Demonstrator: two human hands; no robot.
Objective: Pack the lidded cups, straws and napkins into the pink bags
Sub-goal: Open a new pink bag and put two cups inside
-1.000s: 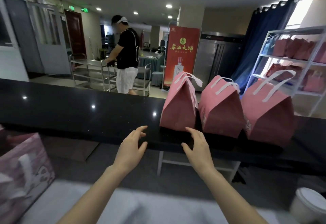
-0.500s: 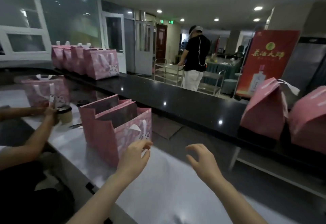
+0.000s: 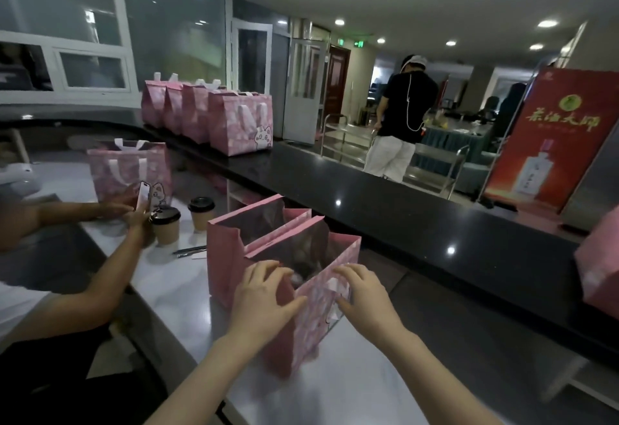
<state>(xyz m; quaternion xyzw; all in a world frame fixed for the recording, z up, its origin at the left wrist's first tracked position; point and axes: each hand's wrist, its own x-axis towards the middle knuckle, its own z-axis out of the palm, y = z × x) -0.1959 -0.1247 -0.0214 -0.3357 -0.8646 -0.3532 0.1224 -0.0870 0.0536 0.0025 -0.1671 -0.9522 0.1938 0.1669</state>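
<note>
Two open pink bags stand on the white table, one behind the other. My left hand [image 3: 264, 297] grips the left rim of the near pink bag [image 3: 311, 324], fingers over the edge. My right hand [image 3: 361, 290] holds its front rim by the white handle. Something dark lies blurred inside it. The far pink bag [image 3: 227, 257] touches it from behind. Two lidded paper cups [image 3: 165, 225] [image 3: 201, 213] stand to the left, with straws [image 3: 189, 251] lying on the table beside them.
Another person's hands hold a phone [image 3: 142, 195] at the left, in front of a pink bag [image 3: 127, 170]. A row of closed pink bags [image 3: 234, 126] lines the black counter [image 3: 385, 210]. One more pink bag [image 3: 599, 267] shows at the right edge. A person [image 3: 402, 116] stands at a cart beyond.
The view has swung left from the closed bags on the counter to the white table. Both my hands, empty and apart before, have come down onto the near open bag's rim.
</note>
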